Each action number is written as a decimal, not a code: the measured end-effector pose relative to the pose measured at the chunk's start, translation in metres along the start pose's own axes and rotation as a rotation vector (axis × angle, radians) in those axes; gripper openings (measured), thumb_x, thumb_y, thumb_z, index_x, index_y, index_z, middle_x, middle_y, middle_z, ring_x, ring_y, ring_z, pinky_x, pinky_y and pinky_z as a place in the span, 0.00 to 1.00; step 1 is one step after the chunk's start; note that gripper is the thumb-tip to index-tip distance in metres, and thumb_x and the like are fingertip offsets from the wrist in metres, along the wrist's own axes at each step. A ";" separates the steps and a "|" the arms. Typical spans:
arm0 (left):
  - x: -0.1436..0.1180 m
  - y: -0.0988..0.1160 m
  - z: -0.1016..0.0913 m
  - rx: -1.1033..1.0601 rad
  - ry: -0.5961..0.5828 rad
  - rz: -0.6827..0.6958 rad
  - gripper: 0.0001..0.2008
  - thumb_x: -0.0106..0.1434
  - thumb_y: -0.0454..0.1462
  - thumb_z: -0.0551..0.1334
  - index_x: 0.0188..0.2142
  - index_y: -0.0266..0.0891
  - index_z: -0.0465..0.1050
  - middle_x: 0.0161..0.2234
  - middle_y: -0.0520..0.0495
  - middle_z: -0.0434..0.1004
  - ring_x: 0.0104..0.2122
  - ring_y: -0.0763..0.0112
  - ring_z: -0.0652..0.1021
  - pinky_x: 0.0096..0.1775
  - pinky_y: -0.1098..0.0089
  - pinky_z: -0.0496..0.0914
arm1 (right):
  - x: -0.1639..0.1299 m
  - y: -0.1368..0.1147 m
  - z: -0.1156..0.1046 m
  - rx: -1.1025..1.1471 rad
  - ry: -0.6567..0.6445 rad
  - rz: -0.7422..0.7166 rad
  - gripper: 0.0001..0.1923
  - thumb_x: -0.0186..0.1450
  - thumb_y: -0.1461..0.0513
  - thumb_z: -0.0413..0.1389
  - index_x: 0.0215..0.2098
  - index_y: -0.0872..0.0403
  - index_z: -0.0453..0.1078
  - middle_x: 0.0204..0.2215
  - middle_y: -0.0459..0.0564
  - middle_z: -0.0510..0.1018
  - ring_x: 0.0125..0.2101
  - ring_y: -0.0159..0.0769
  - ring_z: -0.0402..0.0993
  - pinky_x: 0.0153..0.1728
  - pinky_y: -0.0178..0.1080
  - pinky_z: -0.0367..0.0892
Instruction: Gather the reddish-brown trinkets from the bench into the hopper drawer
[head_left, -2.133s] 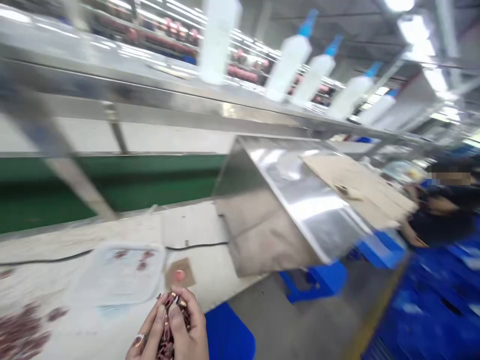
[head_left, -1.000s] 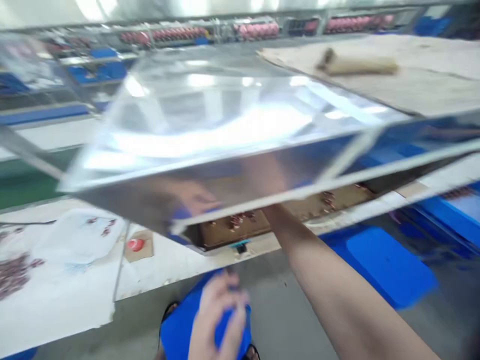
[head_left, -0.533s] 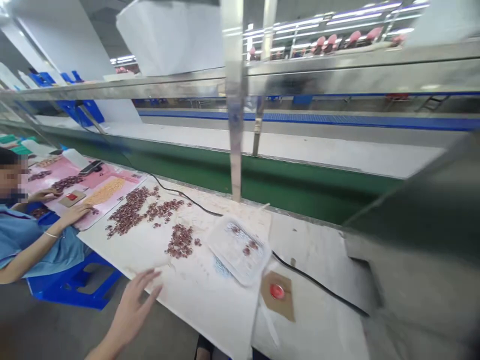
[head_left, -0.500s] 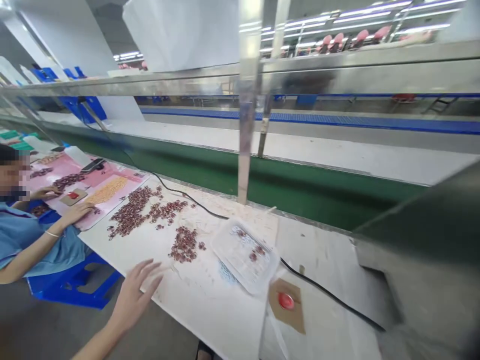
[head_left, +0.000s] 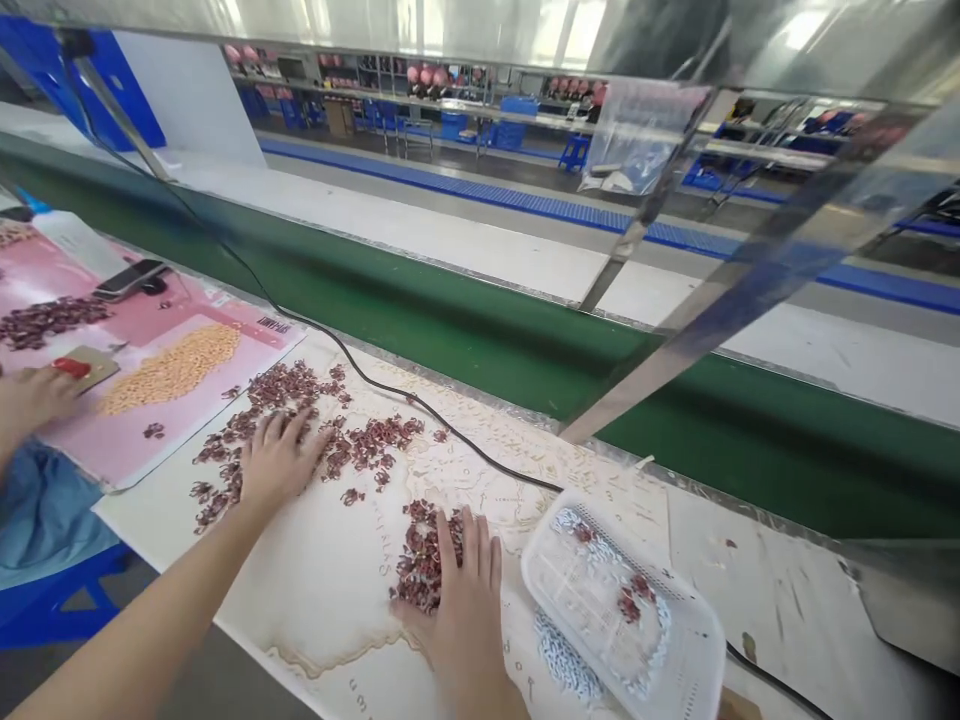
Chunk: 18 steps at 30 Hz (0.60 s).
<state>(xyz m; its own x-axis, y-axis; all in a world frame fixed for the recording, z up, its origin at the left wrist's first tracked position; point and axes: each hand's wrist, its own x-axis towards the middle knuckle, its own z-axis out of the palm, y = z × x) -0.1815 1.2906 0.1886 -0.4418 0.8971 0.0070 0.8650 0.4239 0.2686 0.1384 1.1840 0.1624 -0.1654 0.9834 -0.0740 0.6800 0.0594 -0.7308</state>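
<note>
Many small reddish-brown parts lie scattered on the pale worktable (head_left: 322, 600). My left hand (head_left: 279, 460) lies flat with fingers spread on the larger scatter of parts (head_left: 300, 420). My right hand (head_left: 466, 590) rests flat beside a smaller heap of the same parts (head_left: 417, 555), its fingers touching it. Neither hand holds anything. A white perforated plastic tray (head_left: 660, 640) with a few parts in it sits just right of my right hand.
A black cable (head_left: 390, 390) crosses the table behind the parts. A green conveyor belt (head_left: 465, 330) runs along the back under a slanted metal post (head_left: 675, 360). A co-worker's hand (head_left: 30, 400) works at a pink mat (head_left: 150, 400) holding yellow pieces, far left.
The view swung from the right side of the bench back to the parts. My left hand moved from the table edge onto the scatter, and my right hand came down by the small heap.
</note>
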 end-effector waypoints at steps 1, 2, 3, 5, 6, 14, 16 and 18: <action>-0.008 0.006 0.004 -0.018 -0.017 0.022 0.29 0.71 0.47 0.65 0.68 0.44 0.65 0.72 0.38 0.61 0.71 0.42 0.63 0.68 0.32 0.58 | 0.011 -0.002 0.002 -0.005 -0.014 -0.019 0.57 0.52 0.45 0.76 0.75 0.44 0.61 0.76 0.59 0.55 0.74 0.73 0.48 0.71 0.74 0.42; -0.016 0.014 0.008 -0.042 -0.037 0.049 0.28 0.71 0.47 0.65 0.67 0.44 0.66 0.72 0.38 0.61 0.71 0.42 0.63 0.69 0.32 0.57 | 0.020 -0.004 0.004 -0.009 -0.028 -0.037 0.56 0.53 0.43 0.75 0.75 0.46 0.61 0.76 0.59 0.56 0.74 0.71 0.49 0.72 0.72 0.43; -0.026 0.023 0.011 -0.072 -0.057 0.078 0.28 0.71 0.46 0.65 0.67 0.44 0.67 0.72 0.39 0.61 0.71 0.43 0.63 0.69 0.32 0.57 | 0.026 -0.006 0.005 -0.010 -0.041 -0.057 0.55 0.55 0.42 0.74 0.75 0.46 0.62 0.75 0.59 0.57 0.75 0.68 0.49 0.73 0.70 0.44; -0.046 0.039 0.014 -0.147 -0.099 0.147 0.26 0.72 0.46 0.65 0.66 0.44 0.68 0.72 0.39 0.63 0.70 0.44 0.65 0.68 0.34 0.60 | 0.034 -0.009 0.006 -0.008 -0.062 -0.093 0.53 0.56 0.42 0.73 0.74 0.46 0.63 0.74 0.57 0.61 0.74 0.64 0.52 0.74 0.66 0.46; -0.056 0.044 0.014 -0.190 -0.115 0.178 0.25 0.72 0.45 0.65 0.65 0.44 0.69 0.71 0.39 0.64 0.69 0.46 0.67 0.68 0.36 0.62 | 0.036 -0.010 0.006 -0.005 -0.067 -0.105 0.51 0.57 0.42 0.72 0.73 0.45 0.64 0.74 0.55 0.63 0.74 0.62 0.53 0.74 0.64 0.47; -0.132 0.055 0.029 -0.394 -0.021 -0.018 0.26 0.71 0.44 0.66 0.66 0.43 0.68 0.73 0.39 0.60 0.73 0.41 0.59 0.70 0.30 0.52 | 0.045 -0.014 0.009 0.055 0.067 0.053 0.45 0.69 0.40 0.60 0.74 0.56 0.61 0.76 0.65 0.56 0.76 0.64 0.46 0.72 0.70 0.41; -0.144 0.075 0.044 -0.466 -0.034 -0.011 0.28 0.71 0.45 0.66 0.67 0.44 0.67 0.73 0.39 0.60 0.73 0.42 0.59 0.70 0.31 0.51 | 0.053 -0.017 0.015 0.114 0.077 0.071 0.37 0.75 0.44 0.52 0.74 0.55 0.63 0.75 0.61 0.58 0.76 0.59 0.45 0.74 0.67 0.38; -0.152 0.099 0.056 -0.555 -0.054 0.003 0.26 0.72 0.45 0.65 0.67 0.45 0.67 0.73 0.39 0.61 0.73 0.44 0.60 0.71 0.33 0.53 | 0.059 -0.019 0.018 0.192 0.071 0.080 0.31 0.78 0.48 0.45 0.72 0.55 0.65 0.74 0.59 0.62 0.76 0.53 0.48 0.75 0.65 0.36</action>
<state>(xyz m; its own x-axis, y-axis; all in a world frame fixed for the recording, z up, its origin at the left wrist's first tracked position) -0.0156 1.2032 0.1603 -0.4142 0.9094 -0.0365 0.6050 0.3051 0.7354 0.1033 1.2378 0.1596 -0.0608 0.9938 -0.0935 0.5396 -0.0461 -0.8407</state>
